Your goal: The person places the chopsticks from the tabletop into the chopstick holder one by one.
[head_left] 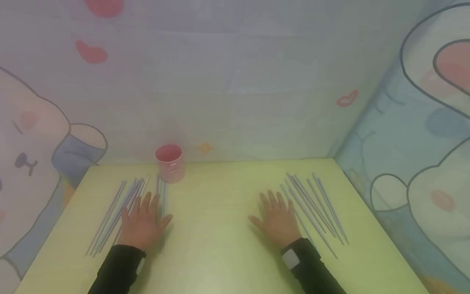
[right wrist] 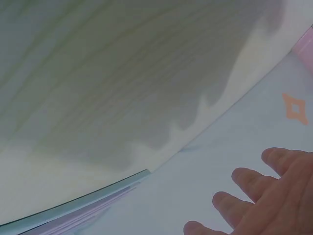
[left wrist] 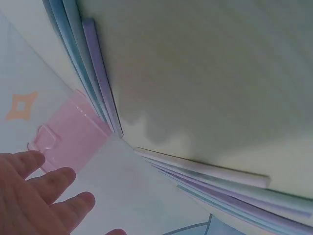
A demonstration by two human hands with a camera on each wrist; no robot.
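My left hand (head_left: 141, 224) is spread palm down over a group of thin pastel sticks (head_left: 105, 218) on the left of the table, fingers straight and holding nothing. They look like straws, in purple, blue and whitish tones. On the right, my right hand (head_left: 280, 224) is also spread, beside and partly over a second group of similar sticks (head_left: 333, 211). Past the left fingertips stands a pink cup (head_left: 172, 170) at the table's back edge. The left wrist view shows stick ends (left wrist: 100, 78) next to this cup (left wrist: 80, 132). Whether either palm touches anything is hidden.
The pale yellow table (head_left: 216, 228) has a bare stretch between the hands. Behind it hangs a light cloth (head_left: 235, 102) with hearts and a small orange star (head_left: 205, 148). More cloth with cartoon animals lines both sides.
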